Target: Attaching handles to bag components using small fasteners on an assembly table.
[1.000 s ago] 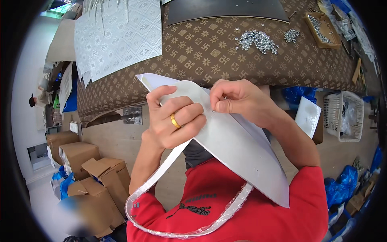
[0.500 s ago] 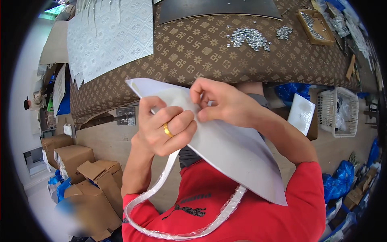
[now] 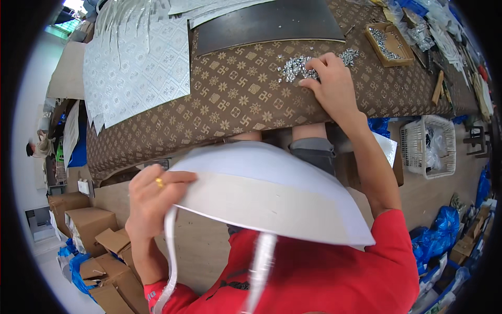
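White panel (image 3: 251,201), one: above the lap, pinched at its left end by the left hand (image 3: 157,196). Strap (image 3: 263,261), wrapped: at its lower edge, seemingly already fitted. Face: a few marks, too tiny for me to identify.

Studs (image 3: 293,69), many: loose on the tabletop (image 3: 235,99), apparently unused. Right hand (image 3: 330,81): over them, thumb and forefinger parted; any stud held, cannot tell.

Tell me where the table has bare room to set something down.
The widest bare patch of brown cloth lies between the white patterned sheet and the shiny pile, this side of the black board. A smaller, nearly bare one lies between the right hand and the wooden stick. Crowded: the far right corner, with the open box and plastic wrapping.
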{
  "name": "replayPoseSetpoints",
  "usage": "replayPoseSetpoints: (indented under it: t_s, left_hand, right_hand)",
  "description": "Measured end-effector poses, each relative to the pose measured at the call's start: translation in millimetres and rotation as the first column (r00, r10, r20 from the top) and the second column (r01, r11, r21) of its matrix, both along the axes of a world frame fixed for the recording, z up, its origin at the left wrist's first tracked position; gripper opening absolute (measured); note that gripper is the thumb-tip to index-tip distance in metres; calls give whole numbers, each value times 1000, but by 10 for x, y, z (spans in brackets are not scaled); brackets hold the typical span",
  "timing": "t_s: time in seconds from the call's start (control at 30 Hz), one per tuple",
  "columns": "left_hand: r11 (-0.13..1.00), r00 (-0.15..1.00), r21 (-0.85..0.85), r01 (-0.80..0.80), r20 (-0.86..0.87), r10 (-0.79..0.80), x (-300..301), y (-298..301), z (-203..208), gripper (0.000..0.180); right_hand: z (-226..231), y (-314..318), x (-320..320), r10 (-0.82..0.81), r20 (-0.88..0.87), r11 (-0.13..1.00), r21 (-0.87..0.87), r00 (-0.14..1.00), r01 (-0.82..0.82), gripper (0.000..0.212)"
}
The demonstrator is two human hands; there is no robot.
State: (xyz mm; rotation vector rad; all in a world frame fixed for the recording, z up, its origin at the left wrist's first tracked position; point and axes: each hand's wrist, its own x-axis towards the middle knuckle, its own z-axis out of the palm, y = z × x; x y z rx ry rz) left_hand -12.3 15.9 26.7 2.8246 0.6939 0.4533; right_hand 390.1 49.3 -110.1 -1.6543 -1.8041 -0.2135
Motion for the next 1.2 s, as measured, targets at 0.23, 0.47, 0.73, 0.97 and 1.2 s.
replayPoseSetpoints:
  t_s: [0.23,0.47,0.73,0.97,1.2]
  left_hand:
    - [638,682,-658,-400,251,687,-598,-147,-206,28]
    - [274,141,-951,-145,254,957,-344,-164,-995,54]
    - [100,142,-995,-9,98,985,-343,-288,-1225,55]
    - [192,56,-977,-88,187,981,-230,-461,-1142,55]
    - [425,175,-871,-248,391,904,182,-525,-1022,43]
  right_hand:
    - [5,2,262,-33,59,998,-43,998,36,14]
    - [90,64,330,-49,-106,998,-43,993,44,9]
    - [274,34,362,-159,-394,924,-381,905,-3,14]
    - [394,35,59,-126,-819,916,-312,560,-250,16]
    - [394,-427,-1356,65,-975,689,-110,212,-716,14]
